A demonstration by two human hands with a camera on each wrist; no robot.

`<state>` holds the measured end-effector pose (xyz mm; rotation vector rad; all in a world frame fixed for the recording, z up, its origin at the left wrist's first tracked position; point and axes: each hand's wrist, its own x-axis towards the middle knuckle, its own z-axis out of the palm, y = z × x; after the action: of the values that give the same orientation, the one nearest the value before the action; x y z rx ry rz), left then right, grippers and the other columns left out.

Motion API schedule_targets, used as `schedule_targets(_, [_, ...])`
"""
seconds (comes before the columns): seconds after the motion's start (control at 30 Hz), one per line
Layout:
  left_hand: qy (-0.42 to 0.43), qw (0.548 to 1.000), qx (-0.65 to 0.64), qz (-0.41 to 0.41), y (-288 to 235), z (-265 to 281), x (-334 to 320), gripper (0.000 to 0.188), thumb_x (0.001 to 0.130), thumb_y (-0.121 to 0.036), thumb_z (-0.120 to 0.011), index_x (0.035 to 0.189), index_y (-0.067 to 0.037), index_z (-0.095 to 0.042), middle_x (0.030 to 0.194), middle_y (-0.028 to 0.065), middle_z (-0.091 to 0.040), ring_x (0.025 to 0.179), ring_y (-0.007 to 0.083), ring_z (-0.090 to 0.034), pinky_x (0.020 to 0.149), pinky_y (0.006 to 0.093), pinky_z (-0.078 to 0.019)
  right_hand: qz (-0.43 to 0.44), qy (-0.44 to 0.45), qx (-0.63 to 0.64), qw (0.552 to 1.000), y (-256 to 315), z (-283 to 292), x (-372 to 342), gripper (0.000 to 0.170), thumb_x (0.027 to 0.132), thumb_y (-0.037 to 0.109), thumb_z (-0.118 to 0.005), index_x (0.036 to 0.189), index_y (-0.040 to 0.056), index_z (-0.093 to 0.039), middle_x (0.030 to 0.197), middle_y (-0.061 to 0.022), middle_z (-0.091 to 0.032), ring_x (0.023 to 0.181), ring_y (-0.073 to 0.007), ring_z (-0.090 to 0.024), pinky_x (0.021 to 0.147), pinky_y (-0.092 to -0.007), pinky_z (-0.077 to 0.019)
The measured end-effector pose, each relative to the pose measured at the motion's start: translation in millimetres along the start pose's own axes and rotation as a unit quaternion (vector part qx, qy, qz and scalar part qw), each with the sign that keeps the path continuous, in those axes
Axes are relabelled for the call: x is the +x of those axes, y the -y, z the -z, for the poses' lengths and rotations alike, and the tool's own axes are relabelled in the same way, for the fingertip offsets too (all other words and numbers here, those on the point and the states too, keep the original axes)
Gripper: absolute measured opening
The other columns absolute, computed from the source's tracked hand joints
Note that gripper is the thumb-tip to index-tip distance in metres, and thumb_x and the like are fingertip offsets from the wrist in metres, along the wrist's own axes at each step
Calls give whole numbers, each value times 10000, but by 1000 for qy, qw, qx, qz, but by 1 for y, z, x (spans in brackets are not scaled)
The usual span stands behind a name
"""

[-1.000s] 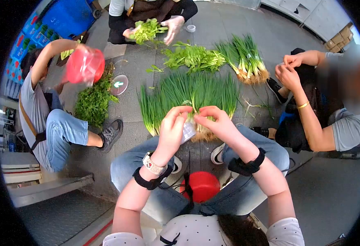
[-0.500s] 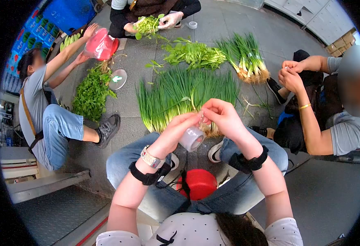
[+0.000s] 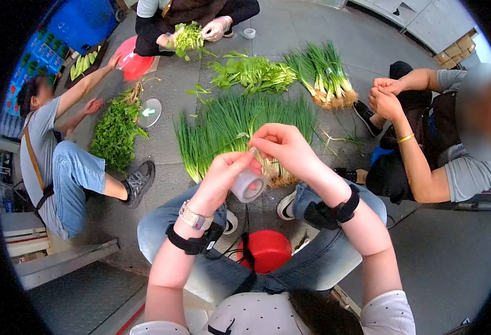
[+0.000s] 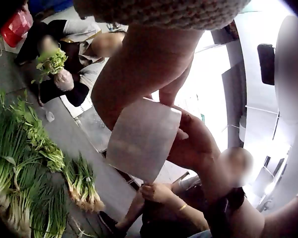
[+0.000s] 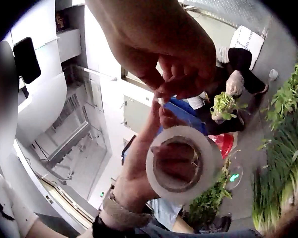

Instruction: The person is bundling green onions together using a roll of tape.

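My left hand [image 3: 217,176] holds a roll of clear tape [image 3: 241,185], its fingers passing through the core, as the right wrist view shows of the roll [image 5: 207,158]. My right hand [image 3: 287,148] pinches a small whitish bit [image 5: 161,101] at its fingertips, right at the left thumb and forefinger. In the left wrist view the roll [image 4: 144,139] is seen broadside, hiding part of the fingers. Beneath both hands a wide row of scallions [image 3: 223,131] lies on the floor, roots towards me.
Leafy greens [image 3: 254,75] and another scallion bundle [image 3: 326,78] lie farther back. Darker herbs [image 3: 114,131] lie left. A red round object [image 3: 266,251] is between my legs. One person handles greens [image 3: 189,38], another sits right, and a third reaches to a red basin [image 3: 134,58].
My hands, apart at the tips a second ago, have come together, and the tape roll has swung to show its core. At left, a person has moved the red basin back and lowered it.
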<state>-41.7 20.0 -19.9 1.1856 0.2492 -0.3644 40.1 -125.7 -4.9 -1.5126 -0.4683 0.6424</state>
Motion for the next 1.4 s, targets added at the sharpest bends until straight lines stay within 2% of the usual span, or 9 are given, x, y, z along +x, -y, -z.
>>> schedule_targets(0.4, [-186, 982, 28, -27, -17, 27, -10, 291, 834, -274, -537, 766, -2, -616, 620, 40, -580, 499, 91, -533, 417, 202, -426, -8, 28, -86, 996, 2, 3, 54, 211, 784, 177, -556, 753, -23, -613, 572, -36, -557, 527, -71, -505, 479, -228, -398])
schedule_targets(0.47, [-227, 972, 30, -52, -22, 32, -15, 267, 830, -243, -546, 767, 7, -614, 591, 46, -572, 449, 92, -513, 395, 201, -414, 77, -15, -125, 989, -20, 21, 69, 194, 791, 168, -536, 789, -18, -590, 637, -47, -580, 538, -132, -546, 480, -251, -424])
schedule_targets(0.53, [-256, 964, 31, -69, -24, 37, -23, 257, 829, -229, -547, 768, 13, -613, 589, 49, -572, 444, 93, -509, 389, 202, -407, 110, -81, -418, 898, -37, 39, 76, 151, 764, 147, -538, 752, 1, -576, 703, -65, -600, 600, -209, -570, 593, -295, -450])
schedule_targets(0.6, [-260, 961, 17, -88, -27, 40, -28, 240, 830, -207, -545, 768, 15, -613, 585, 62, -573, 428, 104, -505, 376, 204, -392, 298, -92, -599, 737, -84, 60, 92, 114, 733, 140, -541, 753, 32, -570, 738, -53, -599, 672, -255, -571, 745, -356, -419])
schedule_targets(0.73, [-281, 952, 12, -124, -29, 44, -35, 242, 836, -193, -531, 751, 22, -604, 580, 81, -574, 415, 119, -505, 378, 208, -398, 179, 169, -724, 644, -159, 62, 98, 178, 729, 83, -505, 896, 74, -567, 658, -37, -551, 674, -220, -571, 879, -398, -353])
schedule_targets(0.83, [-286, 948, 0, -141, -38, 45, -39, 247, 845, -176, -509, 726, 24, -593, 574, 93, -570, 424, 138, -519, 390, 218, -413, 102, 277, -693, 658, -184, 37, 96, 416, 716, 1, -486, 1117, 110, -478, 697, -49, -530, 761, -180, -556, 923, -387, -332])
schedule_targets(0.93, [-298, 945, -16, -132, -40, 45, -40, 250, 848, -174, -503, 725, 25, -591, 573, 97, -570, 428, 146, -525, 396, 228, -418, 255, 180, -649, 694, -226, 27, 111, 331, 706, 16, -500, 1023, 108, -528, 830, -72, -548, 865, -209, -543, 928, -404, -330])
schedule_targets(1.1, [-289, 949, -7, -124, -39, 49, -39, 263, 851, -173, -499, 714, 35, -584, 572, 108, -566, 428, 150, -516, 397, 234, -420, 199, 217, -681, 671, -251, 16, 139, 253, 707, 85, -543, 959, 116, -540, 954, -51, -527, 978, -209, -483, 913, -355, -331])
schedule_targets(1.4, [-294, 949, -14, -110, -36, 52, -38, 281, 855, -186, -494, 714, 40, -581, 567, 110, -564, 431, 156, -522, 395, 238, -423, 316, 289, -699, 573, -286, -6, 131, 265, 771, 190, -505, 1032, 153, -526, 1146, -37, -501, 1150, -204, -390, 968, -432, -267])
